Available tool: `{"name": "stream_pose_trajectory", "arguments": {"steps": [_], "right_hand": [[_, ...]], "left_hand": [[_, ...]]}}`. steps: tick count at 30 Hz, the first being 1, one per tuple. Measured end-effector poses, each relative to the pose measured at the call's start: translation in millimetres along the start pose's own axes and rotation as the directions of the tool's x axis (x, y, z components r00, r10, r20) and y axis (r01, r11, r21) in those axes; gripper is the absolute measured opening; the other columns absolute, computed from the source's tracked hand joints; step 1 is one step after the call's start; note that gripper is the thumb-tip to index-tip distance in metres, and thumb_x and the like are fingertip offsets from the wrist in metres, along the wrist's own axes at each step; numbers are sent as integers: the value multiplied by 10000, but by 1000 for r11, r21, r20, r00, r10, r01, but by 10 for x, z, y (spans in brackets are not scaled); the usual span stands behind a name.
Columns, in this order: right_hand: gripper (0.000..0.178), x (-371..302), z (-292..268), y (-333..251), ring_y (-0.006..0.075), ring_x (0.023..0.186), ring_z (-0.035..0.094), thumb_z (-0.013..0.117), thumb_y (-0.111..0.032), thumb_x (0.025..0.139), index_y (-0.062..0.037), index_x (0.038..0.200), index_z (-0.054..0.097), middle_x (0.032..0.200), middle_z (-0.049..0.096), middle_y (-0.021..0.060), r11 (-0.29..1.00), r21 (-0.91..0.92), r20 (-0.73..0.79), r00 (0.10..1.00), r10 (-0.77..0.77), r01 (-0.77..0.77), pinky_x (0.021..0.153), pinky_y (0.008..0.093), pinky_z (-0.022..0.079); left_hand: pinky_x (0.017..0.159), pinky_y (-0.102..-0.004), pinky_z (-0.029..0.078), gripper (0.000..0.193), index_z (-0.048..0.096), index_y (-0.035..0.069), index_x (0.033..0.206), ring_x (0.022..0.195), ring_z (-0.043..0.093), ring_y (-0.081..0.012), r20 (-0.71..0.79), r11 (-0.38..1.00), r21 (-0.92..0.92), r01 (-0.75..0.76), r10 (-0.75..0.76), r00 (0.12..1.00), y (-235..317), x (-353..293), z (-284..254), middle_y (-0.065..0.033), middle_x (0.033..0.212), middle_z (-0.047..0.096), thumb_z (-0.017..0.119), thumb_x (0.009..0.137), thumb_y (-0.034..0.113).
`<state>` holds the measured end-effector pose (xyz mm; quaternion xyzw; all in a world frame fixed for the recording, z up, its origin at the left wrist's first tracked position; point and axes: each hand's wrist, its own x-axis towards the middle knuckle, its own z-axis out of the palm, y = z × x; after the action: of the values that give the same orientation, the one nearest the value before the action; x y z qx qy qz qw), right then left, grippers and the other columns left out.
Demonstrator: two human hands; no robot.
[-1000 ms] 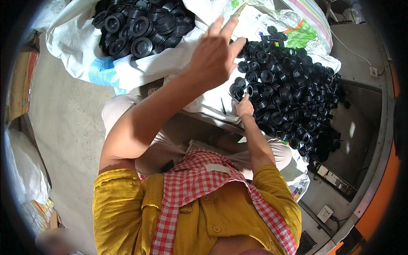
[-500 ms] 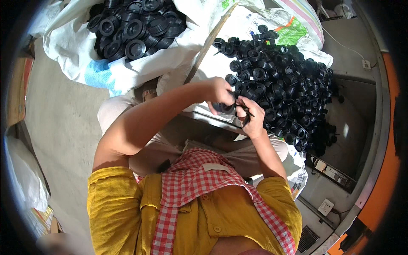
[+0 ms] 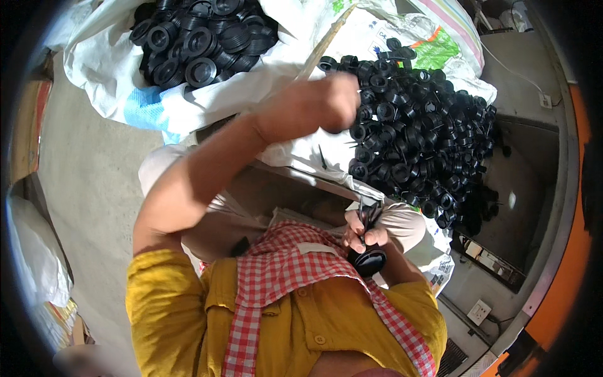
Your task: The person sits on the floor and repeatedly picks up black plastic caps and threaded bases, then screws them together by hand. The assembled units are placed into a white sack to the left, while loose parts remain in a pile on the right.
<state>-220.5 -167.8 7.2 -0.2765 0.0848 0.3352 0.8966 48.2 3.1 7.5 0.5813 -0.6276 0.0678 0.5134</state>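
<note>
My left hand (image 3: 326, 103) is curled into a fist, raised over the left edge of a heap of black round plastic parts (image 3: 427, 138). Nothing shows inside the fist. My right hand (image 3: 364, 235) is drawn back near my chest. Its fingers grip a thin dark pointed tool (image 3: 365, 213) that points up toward the heap. A black round part (image 3: 369, 261) sits just under that hand, against its fingers. The heap lies on a white woven sack (image 3: 301, 157) spread in front of my knees.
A second white sack (image 3: 107, 69) at the upper left holds larger black ring-shaped parts (image 3: 195, 38). A thin pale stick (image 3: 326, 41) lies between the two piles. Concrete floor (image 3: 81, 188) runs down the left; an orange rim (image 3: 559, 264) curves along the right.
My left hand went from open above the heap, down to meet my right hand, then lifted as a fist. My right hand pulled back from the heap to my chest with the tool.
</note>
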Motion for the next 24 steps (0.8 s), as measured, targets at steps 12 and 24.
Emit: {"name": "stream_pose_trajectory", "arguments": {"steps": [12, 24], "right_hand": [[271, 971, -301, -370, 110, 740, 497, 639, -84, 866, -93, 738, 400, 806, 563, 55, 411, -619, -370, 213, -904, 669, 736, 281, 443], [161, 1037, -2006, -347, 239, 708, 633, 617, -80, 829, -13, 943, 526, 825, 652, 172, 409, -821, -478, 87, -874, -398, 660, 341, 519]], "left_hand": [[913, -336, 473, 478, 521, 28, 1222, 1073, 556, -227, 644, -371, -700, 611, -697, 315, 454, -143, 651, -130, 1175, 543, 685, 790, 153], [784, -432, 397, 335, 644, 107, 1006, 903, 542, -264, -334, 561, 698, 445, -294, 896, 94, 152, -336, -98, 968, 591, 728, 683, 118]]}}
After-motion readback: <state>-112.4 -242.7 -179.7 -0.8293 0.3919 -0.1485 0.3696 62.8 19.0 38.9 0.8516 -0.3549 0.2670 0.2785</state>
